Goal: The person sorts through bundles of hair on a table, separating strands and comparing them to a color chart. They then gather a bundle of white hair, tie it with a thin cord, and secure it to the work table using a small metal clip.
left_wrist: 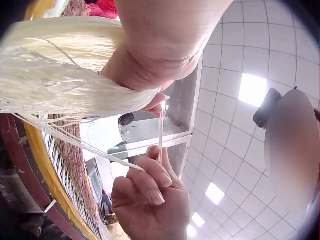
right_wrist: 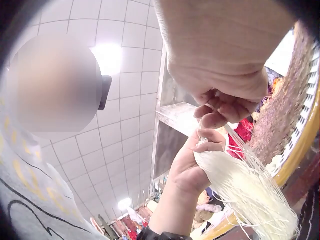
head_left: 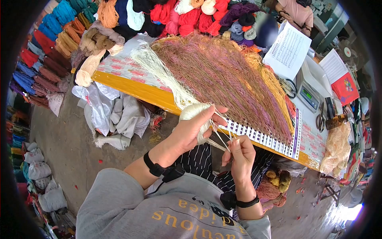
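My left hand (head_left: 184,133) grips a thick hank of cream yarn (head_left: 191,110) in front of the table's near edge. Its loose tail lies up over the tabletop to the back left. To the right, my right hand (head_left: 242,156) pinches a few strands drawn from the hank, and they run taut between both hands. In the left wrist view, the right hand (left_wrist: 150,200) has its fingers curled on the strands below the hank (left_wrist: 60,75). The right wrist view has both hands close together, with the hank (right_wrist: 250,195) hanging from the left hand (right_wrist: 187,172).
A wide spread of purple-brown threads (head_left: 223,79) covers the table, ending at a white punched strip (head_left: 258,137). Rightward are a digital scale (head_left: 308,95), scissors (head_left: 320,121) and papers (head_left: 288,49). Coloured yarn bundles (head_left: 189,20) line the back. White sacks (head_left: 127,115) lie beneath the table's left side.
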Demonstrator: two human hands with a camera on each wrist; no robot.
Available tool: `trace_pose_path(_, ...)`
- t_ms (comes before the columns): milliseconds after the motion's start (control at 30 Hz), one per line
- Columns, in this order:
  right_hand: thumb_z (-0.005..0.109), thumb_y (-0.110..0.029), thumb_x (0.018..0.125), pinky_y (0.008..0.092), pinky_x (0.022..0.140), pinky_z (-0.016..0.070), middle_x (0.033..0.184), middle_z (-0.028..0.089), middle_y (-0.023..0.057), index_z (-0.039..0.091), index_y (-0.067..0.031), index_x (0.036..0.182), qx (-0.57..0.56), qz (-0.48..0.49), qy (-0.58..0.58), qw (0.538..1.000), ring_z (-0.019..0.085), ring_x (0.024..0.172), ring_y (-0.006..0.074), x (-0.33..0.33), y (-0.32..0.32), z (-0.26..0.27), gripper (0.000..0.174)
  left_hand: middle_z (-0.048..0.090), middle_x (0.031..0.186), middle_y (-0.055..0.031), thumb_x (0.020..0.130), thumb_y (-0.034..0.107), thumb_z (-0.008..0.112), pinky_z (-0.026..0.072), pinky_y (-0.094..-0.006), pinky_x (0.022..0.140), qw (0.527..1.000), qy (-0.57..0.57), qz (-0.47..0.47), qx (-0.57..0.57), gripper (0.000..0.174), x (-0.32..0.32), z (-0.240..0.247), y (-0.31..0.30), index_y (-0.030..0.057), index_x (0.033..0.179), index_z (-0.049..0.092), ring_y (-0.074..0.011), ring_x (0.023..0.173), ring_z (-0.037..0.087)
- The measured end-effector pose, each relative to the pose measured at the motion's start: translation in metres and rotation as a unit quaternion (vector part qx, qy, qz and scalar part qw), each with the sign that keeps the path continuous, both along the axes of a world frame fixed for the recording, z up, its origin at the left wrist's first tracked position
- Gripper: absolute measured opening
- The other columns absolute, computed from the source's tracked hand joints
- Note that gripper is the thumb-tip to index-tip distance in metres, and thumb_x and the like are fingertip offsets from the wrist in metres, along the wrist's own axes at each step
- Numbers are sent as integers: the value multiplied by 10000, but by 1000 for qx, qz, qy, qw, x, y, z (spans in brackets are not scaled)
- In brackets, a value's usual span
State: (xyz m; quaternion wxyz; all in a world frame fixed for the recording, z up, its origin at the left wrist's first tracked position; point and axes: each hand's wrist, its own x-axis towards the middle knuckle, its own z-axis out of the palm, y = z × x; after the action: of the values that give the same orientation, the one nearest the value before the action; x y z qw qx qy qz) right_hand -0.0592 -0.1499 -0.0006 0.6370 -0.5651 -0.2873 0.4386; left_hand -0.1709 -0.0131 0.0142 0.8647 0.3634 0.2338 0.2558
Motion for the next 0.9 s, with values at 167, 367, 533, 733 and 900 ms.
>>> trace_pose_path(167,413,-218,978,220,368,364,520,453,37,470,-30,865,11,-19,5,1000,419,387,104,-1,3,0,227,635,808,-54,960,304,443,361,-165,484,1000,-9,2,8,338,-2,-1,-1,31,1117,566,-45,592,478)
trace_pose_path(367,410,-213,977,213,345,337,510,442,25,481,-20,882,8,-31,23,999,395,363,96,-2,3,2,227,592,747,-10,957,321,454,365,-161,501,999,-22,-7,23,337,-4,-2,1,40,1091,584,-29,635,497)
trace_pose_path(533,503,-201,948,175,371,280,547,456,-30,537,3,966,-14,6,26,1000,368,396,30,-3,2,7,208,576,712,1,957,308,456,362,-165,499,1000,-16,-17,13,340,-4,-1,-2,20,1079,590,-30,615,491)
trace_pose_path(733,499,-195,946,181,331,237,491,401,-43,512,-23,864,1,-66,6,998,301,348,23,-8,6,5,191,550,652,12,959,297,453,359,-172,494,998,-19,-19,50,335,-3,-2,-4,12,1054,600,-36,575,479)
trace_pose_path(900,460,-194,962,186,322,226,489,375,-49,490,-36,859,19,-92,1,996,277,342,22,-7,7,2,191,530,626,12,961,282,448,357,-179,496,998,2,1,57,324,-2,1,-5,8,1031,607,-37,572,475)
